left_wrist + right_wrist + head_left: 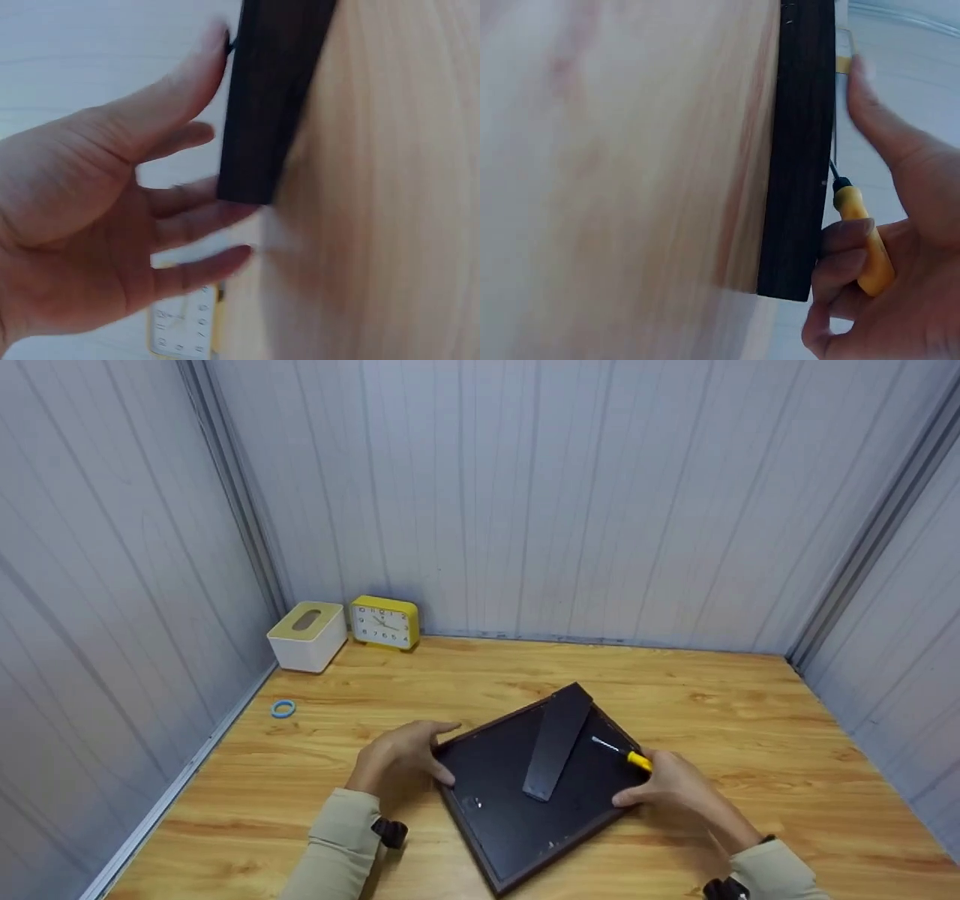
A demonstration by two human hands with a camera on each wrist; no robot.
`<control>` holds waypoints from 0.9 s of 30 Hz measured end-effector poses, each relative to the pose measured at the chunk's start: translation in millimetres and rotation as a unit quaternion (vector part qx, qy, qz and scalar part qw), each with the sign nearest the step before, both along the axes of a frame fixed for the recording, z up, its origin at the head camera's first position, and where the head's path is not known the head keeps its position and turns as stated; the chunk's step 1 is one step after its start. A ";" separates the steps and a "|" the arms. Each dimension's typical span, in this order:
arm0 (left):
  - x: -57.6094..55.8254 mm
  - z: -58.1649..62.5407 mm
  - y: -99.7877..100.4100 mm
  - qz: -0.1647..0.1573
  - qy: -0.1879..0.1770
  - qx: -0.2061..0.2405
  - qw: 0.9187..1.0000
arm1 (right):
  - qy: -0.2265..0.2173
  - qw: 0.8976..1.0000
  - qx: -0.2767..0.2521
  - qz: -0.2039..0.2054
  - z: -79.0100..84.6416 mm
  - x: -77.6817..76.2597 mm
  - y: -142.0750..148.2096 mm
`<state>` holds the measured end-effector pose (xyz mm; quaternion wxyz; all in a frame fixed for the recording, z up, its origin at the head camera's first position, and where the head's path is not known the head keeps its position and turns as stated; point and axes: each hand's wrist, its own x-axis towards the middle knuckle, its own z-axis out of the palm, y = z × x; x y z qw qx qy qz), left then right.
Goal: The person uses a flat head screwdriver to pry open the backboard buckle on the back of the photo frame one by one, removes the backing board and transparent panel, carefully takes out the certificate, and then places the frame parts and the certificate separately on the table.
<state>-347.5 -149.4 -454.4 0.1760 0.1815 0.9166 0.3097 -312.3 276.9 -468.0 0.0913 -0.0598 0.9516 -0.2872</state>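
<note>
A dark picture frame (495,810) lies back side up on the table, turned at an angle, with its easel leg (557,742) running across the back panel. My left hand (405,750) is at its left corner, thumb over the edge. In the left wrist view the fingers of that hand (97,202) are mostly straight and spread around the corner. Curled fingers of my right hand (671,784) hold a screwdriver (639,760) by its yellow handle; its metal shaft points over the back panel. The right thumb rests at the frame's right edge, seen from the side in the right wrist view.
At the back left stand a white tissue box (307,652) with a wood-coloured lid and a yellow alarm clock (385,622). A blue ring (283,709) lies nearer on the left of the wooden table (750,720). Pale panel walls (525,495) enclose the table's back and sides.
</note>
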 end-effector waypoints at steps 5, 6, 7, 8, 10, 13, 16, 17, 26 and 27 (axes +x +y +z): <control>11.4 7.7 8.1 -0.033 -0.047 -0.079 0.995 | 0.000 0.999 -0.014 0.035 -2.8 -19.4 2.9; 13.0 9.1 10.0 -0.031 -0.051 -0.092 0.994 | 0.001 0.999 -0.022 0.040 -3.7 -23.0 4.2; 14.4 10.3 11.8 -0.028 -0.053 -0.100 0.993 | 0.002 0.999 -0.029 0.039 -3.9 -25.6 5.0; 15.0 11.2 13.3 -0.024 -0.050 -0.107 0.993 | 0.002 0.999 -0.035 0.029 -3.9 -26.5 5.3; 14.3 11.7 15.6 -0.023 -0.038 -0.106 0.993 | 0.013 0.999 -0.037 -0.001 -1.7 -21.6 4.0; 9.2 8.6 16.9 -0.039 -0.009 -0.078 0.996 | 0.003 0.998 -0.053 -0.045 2.9 -0.6 -4.4; 1.4 1.6 16.7 -0.067 0.019 -0.041 0.997 | -0.018 0.995 -0.080 -0.050 4.8 23.3 -17.7; -0.9 -0.9 16.3 -0.069 0.023 -0.028 0.997 | -0.027 0.994 -0.094 -0.043 4.7 29.3 -22.1; -6.8 -9.3 12.6 -0.046 -0.033 0.059 0.997 | -0.027 0.995 -0.093 -0.002 -2.9 34.8 -35.7; -6.2 -9.2 13.3 -0.051 -0.039 0.058 0.996 | -0.034 0.995 -0.089 0.005 -3.1 32.5 -34.2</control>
